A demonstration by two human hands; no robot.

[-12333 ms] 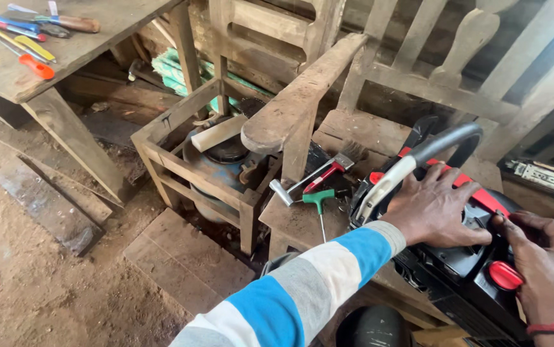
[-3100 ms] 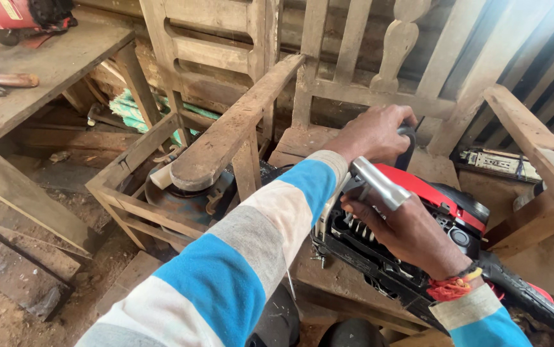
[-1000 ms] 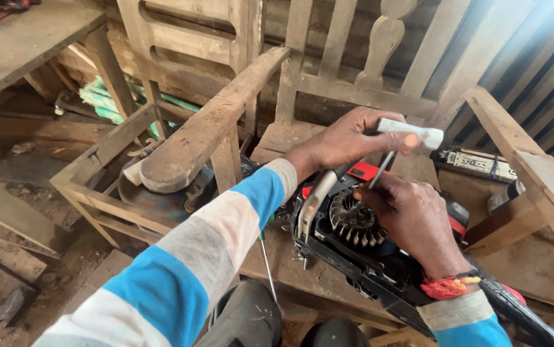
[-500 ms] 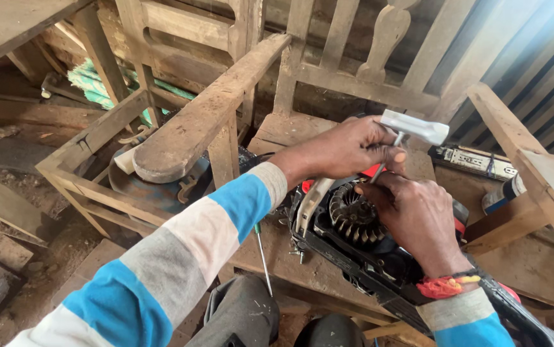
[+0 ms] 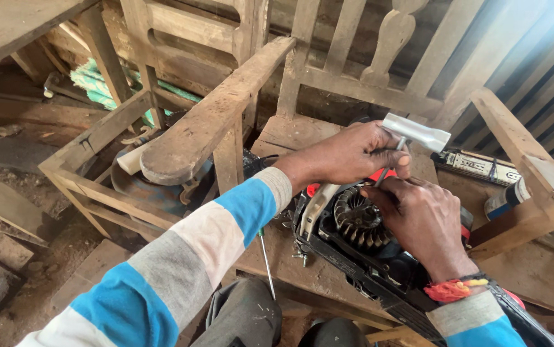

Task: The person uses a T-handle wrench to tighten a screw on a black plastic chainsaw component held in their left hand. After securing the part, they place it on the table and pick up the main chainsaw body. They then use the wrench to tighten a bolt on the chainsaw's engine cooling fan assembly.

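Note:
A chainsaw engine (image 5: 360, 247) lies on the seat of a wooden chair (image 5: 290, 138), its side cover off and the black finned flywheel (image 5: 356, 222) showing. My left hand (image 5: 348, 154) grips a grey T-shaped socket wrench (image 5: 415, 133) by its cross handle, above the engine. The wrench's thin shaft runs down toward the engine. My right hand (image 5: 421, 222) rests on the engine just right of the flywheel, fingers around the lower end of the shaft. A green-handled tool with a thin metal shaft (image 5: 265, 263) lies on the seat under my left forearm.
A second wooden chair frame (image 5: 97, 138) to the left holds a blue metal vessel (image 5: 161, 193). Its thick armrest (image 5: 213, 115) runs diagonally beside my left arm. A chainsaw bar (image 5: 476, 166) and a can (image 5: 503, 199) lie at the right. Dirt floor and planks at the left.
My view has shifted slightly. My left hand with the wrench has stayed above the engine, and my right hand remains by the flywheel. Earlier, the red cover was on the engine.

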